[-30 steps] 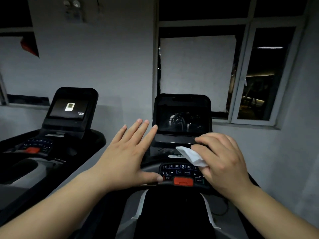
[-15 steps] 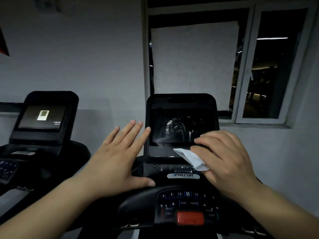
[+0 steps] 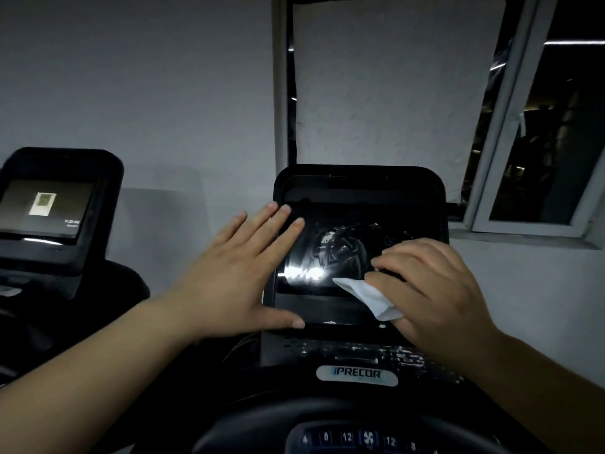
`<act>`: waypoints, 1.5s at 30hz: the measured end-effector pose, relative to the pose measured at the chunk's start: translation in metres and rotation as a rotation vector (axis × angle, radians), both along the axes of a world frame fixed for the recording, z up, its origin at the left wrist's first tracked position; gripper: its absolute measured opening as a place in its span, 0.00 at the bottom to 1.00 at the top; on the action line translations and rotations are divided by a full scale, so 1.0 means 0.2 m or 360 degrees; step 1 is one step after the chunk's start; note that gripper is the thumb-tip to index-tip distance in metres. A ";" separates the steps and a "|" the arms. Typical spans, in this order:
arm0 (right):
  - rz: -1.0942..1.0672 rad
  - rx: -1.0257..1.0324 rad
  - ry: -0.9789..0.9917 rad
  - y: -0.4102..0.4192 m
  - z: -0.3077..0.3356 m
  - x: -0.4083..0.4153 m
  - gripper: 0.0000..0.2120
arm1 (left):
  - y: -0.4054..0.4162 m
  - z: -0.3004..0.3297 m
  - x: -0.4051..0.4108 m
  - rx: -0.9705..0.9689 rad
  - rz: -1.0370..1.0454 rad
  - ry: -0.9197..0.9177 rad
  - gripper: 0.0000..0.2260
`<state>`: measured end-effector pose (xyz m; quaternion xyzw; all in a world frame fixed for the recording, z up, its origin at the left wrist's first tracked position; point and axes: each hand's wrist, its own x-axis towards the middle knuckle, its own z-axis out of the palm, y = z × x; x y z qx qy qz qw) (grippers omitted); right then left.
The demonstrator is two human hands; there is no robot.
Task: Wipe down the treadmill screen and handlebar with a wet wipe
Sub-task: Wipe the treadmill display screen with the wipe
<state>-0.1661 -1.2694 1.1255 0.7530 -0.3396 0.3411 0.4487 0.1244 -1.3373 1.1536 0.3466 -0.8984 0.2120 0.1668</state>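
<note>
The treadmill's dark screen point(image 3: 340, 250) faces me at centre, glossy with wet streaks and a bright glare low on its left. My right hand point(image 3: 432, 290) holds a folded white wet wipe point(image 3: 366, 296) against the screen's lower right part. My left hand point(image 3: 239, 273) lies flat and open on the left edge of the screen housing, fingers spread, thumb along the bottom left corner. The black curved handlebar point(image 3: 262, 417) crosses the bottom of the view, below the Precor badge point(image 3: 357, 375).
A keypad with numbered buttons point(image 3: 357, 439) sits at the bottom centre. A second treadmill console point(image 3: 49, 211) with a lit screen stands at the left. A grey wall and a window frame point(image 3: 510, 126) lie behind the machines.
The view has moved closer and tilted up, so the screen fills more of the frame. Both hands have risen from the keypad area onto the screen, the wipe now on the glass.
</note>
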 end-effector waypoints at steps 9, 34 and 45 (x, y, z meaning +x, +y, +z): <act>-0.0048 0.0070 0.0129 -0.65 0.01 -0.02 0.15 | -0.70 0.03 -0.03 -0.0067 -0.0142 -0.0078 0.57; -0.0177 0.0249 0.0109 -1.94 -0.08 -0.04 0.07 | -2.15 -0.29 -0.15 -0.0198 -0.0378 -0.0452 0.60; -0.0260 0.0673 0.0319 -2.24 -0.38 0.05 0.19 | -2.29 -0.27 -0.20 -0.0229 -0.0446 -0.0414 0.62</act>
